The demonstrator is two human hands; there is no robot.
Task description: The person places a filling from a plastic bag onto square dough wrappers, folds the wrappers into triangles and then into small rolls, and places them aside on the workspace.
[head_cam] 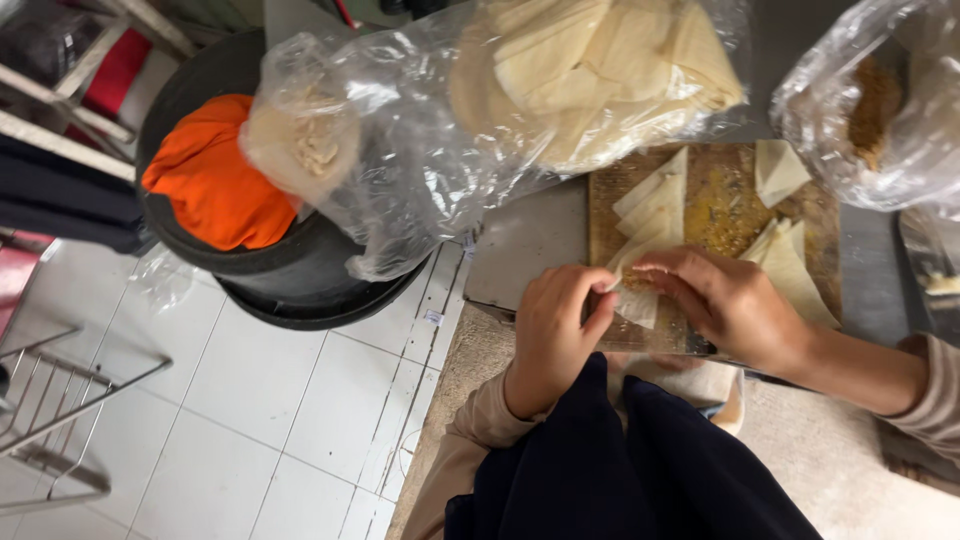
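My left hand [556,332] and my right hand [722,302] meet over the near edge of a wooden board [720,205] and together pinch a thin pale pastry sheet [634,301], folding it. A bit of brown filling shows under my right fingers. More pastry strips [655,200] lie fanned on the board above my hands. Folded triangles [785,255] lie at the board's right side, with another [778,168] near its far corner. Brown crumbs cover the middle of the board.
A clear plastic bag of pastry sheets [590,70] rests at the board's far end. A second bag with brown filling [880,100] lies at the right. A black tub [290,270] holding orange cloth [215,185] stands on the white tiled floor at the left. A metal rack [60,400] is at the lower left.
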